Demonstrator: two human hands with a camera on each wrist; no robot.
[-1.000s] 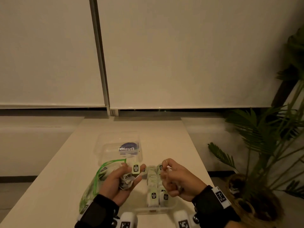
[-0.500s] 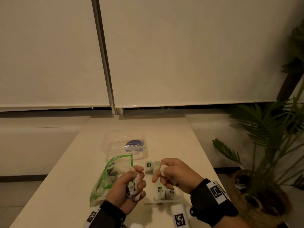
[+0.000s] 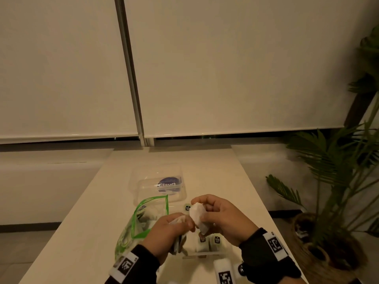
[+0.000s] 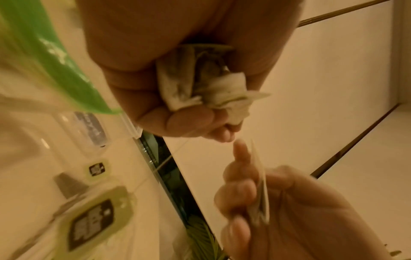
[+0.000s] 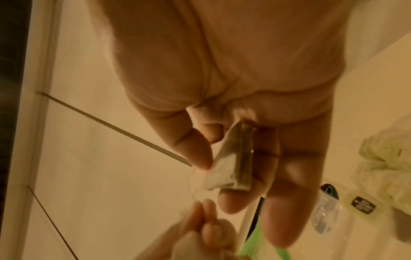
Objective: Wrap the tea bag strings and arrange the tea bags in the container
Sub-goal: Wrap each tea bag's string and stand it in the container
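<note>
My left hand (image 3: 184, 223) grips a crumpled bunch of tea bags (image 4: 200, 84) in its palm. Just right of it, my right hand (image 3: 207, 212) pinches a single white tea bag (image 3: 198, 216) between thumb and fingers; the right wrist view shows this tea bag (image 5: 233, 158) folded flat. A thin string (image 4: 164, 161) runs down from my left fingers. Below both hands lies the clear container (image 3: 205, 253), holding several tea bags with green tags (image 3: 217, 240). My left fingertips almost touch the held bag.
A green-edged zip bag (image 3: 143, 218) with more tea bags lies to the left of my hands. A clear lid with a blue label (image 3: 162, 185) sits farther back on the pale table (image 3: 86, 222). A potted palm (image 3: 332, 181) stands off the table's right edge.
My hands have come together above the container. The right hand has turned so the white tea bag shows flat, and the left hand has rolled palm down around its bunch.
</note>
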